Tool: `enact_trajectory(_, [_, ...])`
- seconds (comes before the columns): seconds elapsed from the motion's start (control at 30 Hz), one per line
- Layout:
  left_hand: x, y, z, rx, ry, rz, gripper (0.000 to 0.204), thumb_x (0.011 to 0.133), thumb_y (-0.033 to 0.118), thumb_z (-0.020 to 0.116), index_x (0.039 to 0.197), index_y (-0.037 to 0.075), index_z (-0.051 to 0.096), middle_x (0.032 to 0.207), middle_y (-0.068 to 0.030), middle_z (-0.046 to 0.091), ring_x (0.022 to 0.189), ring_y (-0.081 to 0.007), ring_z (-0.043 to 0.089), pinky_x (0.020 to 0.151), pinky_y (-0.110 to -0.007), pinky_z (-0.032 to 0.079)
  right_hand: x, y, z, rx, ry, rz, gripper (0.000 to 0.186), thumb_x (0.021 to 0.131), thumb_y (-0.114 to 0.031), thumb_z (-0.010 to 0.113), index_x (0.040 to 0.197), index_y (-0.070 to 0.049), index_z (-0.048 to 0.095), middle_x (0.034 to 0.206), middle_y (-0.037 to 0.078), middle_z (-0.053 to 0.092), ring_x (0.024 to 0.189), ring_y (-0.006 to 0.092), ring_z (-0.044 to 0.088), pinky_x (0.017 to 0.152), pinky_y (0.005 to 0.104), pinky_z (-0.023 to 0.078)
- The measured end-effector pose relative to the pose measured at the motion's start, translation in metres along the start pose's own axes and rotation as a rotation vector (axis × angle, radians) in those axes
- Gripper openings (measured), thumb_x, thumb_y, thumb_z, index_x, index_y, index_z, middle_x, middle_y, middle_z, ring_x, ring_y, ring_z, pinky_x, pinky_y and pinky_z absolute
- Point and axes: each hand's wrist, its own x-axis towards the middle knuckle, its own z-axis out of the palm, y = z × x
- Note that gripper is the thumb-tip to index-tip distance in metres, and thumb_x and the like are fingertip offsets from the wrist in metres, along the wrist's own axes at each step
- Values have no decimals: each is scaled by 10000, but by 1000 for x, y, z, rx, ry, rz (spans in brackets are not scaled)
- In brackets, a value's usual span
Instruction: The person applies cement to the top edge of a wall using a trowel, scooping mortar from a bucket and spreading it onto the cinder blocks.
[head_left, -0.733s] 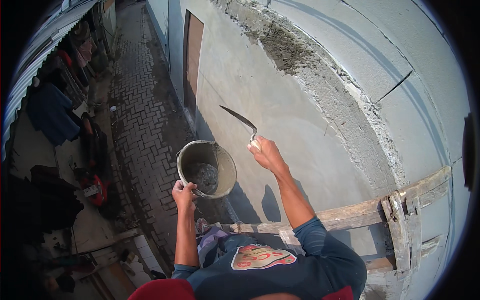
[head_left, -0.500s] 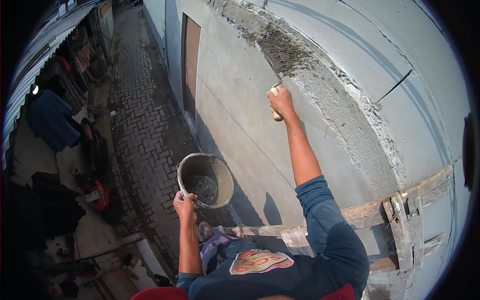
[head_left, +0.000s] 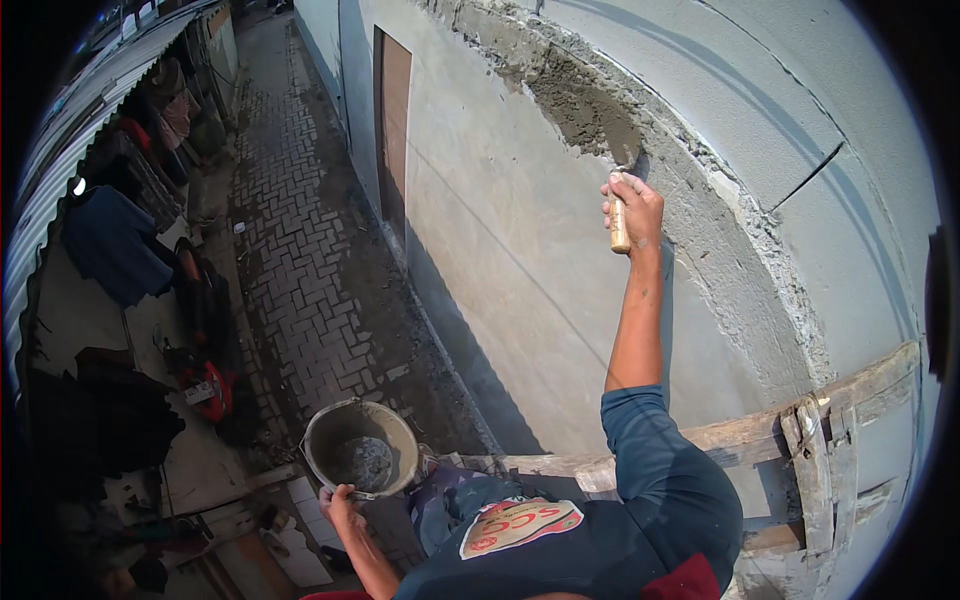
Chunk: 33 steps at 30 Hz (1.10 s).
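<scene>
My right hand [head_left: 640, 208] is closed round the wooden handle of a trowel [head_left: 619, 222], held up against the wall at the upper right. Its blade lies at the edge of a dark patch of wet mortar [head_left: 580, 108] on the rough grey band, and is partly hard to make out. Low on the left, my left hand [head_left: 340, 503] grips the near rim of a bucket [head_left: 405, 450]. Some grey wet mortar [head_left: 368, 462] sits at the bucket's bottom.
Rough wooden planks [head_left: 740, 438] run along the wall at my right side. Far below lies a paved alley [head_left: 300, 280], with a brown door [head_left: 393, 130] in the wall. A corrugated metal roof [head_left: 70, 170], hanging clothes [head_left: 115, 245] and a red motorbike [head_left: 208, 392] line the left.
My right hand has moved right with the trowel, whose handle now stands more upright below the dark mortar. My left hand and the bucket have come down and left, nearer my body.
</scene>
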Motion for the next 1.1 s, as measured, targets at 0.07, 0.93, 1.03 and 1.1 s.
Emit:
enact_trajectory(0.07, [-3, -8, -25, -22, 60, 19, 189, 642, 4, 614, 797, 77, 535, 715, -18, 563, 526, -149, 528, 395, -274, 424, -14, 13, 7, -13, 5, -64, 260, 867, -178, 661, 1023, 27, 622, 786, 71, 631, 537, 120, 579, 390, 261, 465])
enact_trajectory(0.93, [-25, 7, 25, 131, -29, -4, 113, 714, 28, 603, 805, 79, 560, 663, 11, 535, 479, -100, 483, 379, -234, 401, -19, 5, 1, 72, -55, -184, 307, 896, -205, 641, 1102, 18, 594, 811, 70, 635, 592, 103, 589, 435, 246, 488])
enact_trajectory(1.03, [-24, 15, 52, 143, -118, 41, 95, 728, 38, 626, 782, 83, 561, 642, 24, 525, 468, -69, 448, 377, -216, 363, -68, 14, 11, -73, -334, -49, 274, 923, -218, 592, 1046, 27, 593, 786, 53, 614, 620, 100, 575, 530, 262, 510])
enact_trajectory(1.1, [-28, 26, 74, 168, -183, 75, 94, 737, 37, 633, 788, 80, 567, 633, 31, 515, 478, -64, 454, 380, -216, 358, -98, 25, 28, -371, -589, 42, 272, 919, -217, 590, 1006, 41, 590, 753, 60, 598, 606, 111, 565, 562, 282, 514])
